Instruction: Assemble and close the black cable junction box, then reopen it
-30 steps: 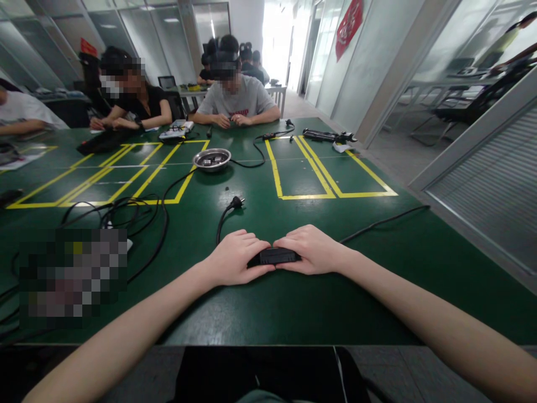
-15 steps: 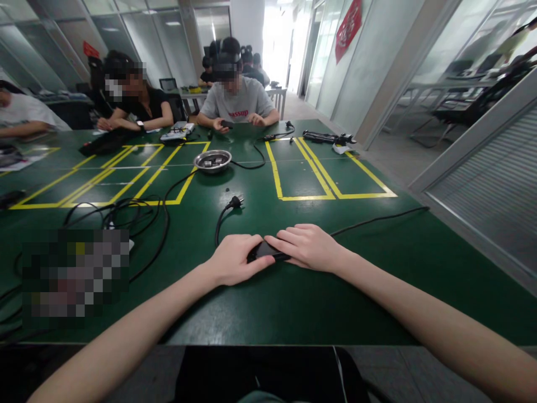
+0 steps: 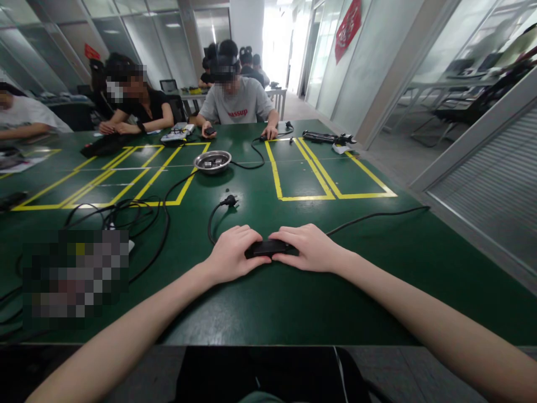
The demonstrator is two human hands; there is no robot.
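A black power adapter (image 3: 268, 248) lies on the green table (image 3: 289, 313) in front of me. My left hand (image 3: 232, 253) grips its left end, thumb on the near side and fingers on the far side. The opposite end is pinched by my right hand (image 3: 312, 250) in the same way, so the adapter's middle shows between them. Past my left hand a short cord curves up to a black mains plug (image 3: 229, 201), its pins pointing right. From behind my right hand a thin black cable (image 3: 377, 215) runs off to the right.
A metal bowl (image 3: 212, 161) with small metal parts stands farther back. Coiled black cables (image 3: 134, 215) and a blurred-out item (image 3: 79, 274) lie at left. Yellow tape (image 3: 306, 198) marks the table. A folded black tripod (image 3: 327, 137) lies far right. Co-workers sit opposite, one person (image 3: 239, 101) handling black objects.
My hands have drawn slightly apart, baring more of the adapter's top. The plug has shifted a little left. The co-worker opposite has lowered a hand to the cable on the table.
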